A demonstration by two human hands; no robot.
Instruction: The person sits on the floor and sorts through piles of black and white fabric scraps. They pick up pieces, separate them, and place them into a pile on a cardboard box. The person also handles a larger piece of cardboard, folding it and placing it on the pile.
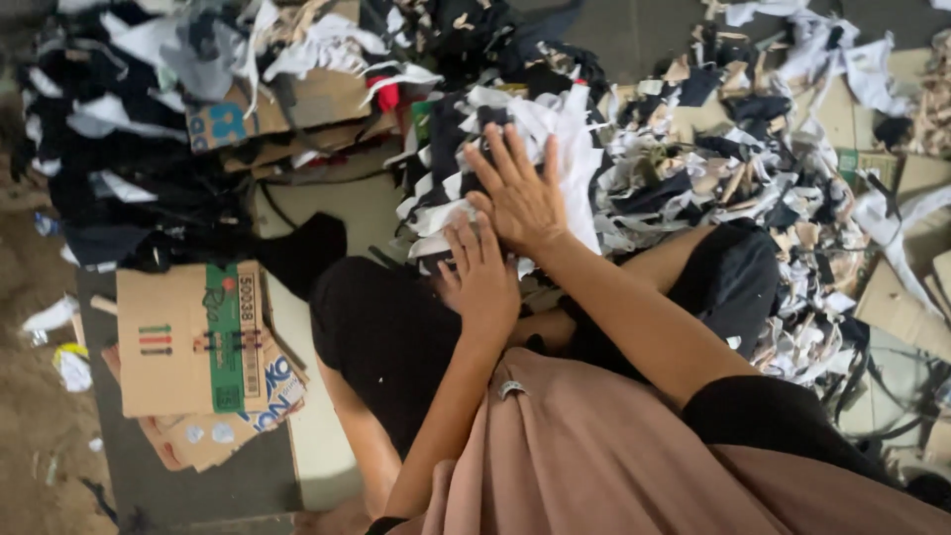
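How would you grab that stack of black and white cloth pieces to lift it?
Probably by its near edge, from below: the stack of cloth pieces is floppy and layered. The right hand lies flat on top, and the left hand is at the near edge.

1. The stack of black and white cloth pieces (495, 159) is partly covered by the right hand (520, 193) and left hand (482, 272).
2. The scrap heap (792, 149) is cut off at the right edge.
3. The flattened cardboard box (188, 342) hides the cardboard beneath.

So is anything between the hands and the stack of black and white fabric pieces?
Nothing visible. The right hand lies flat on top of the fabric stack, and the left hand rests against its near edge.
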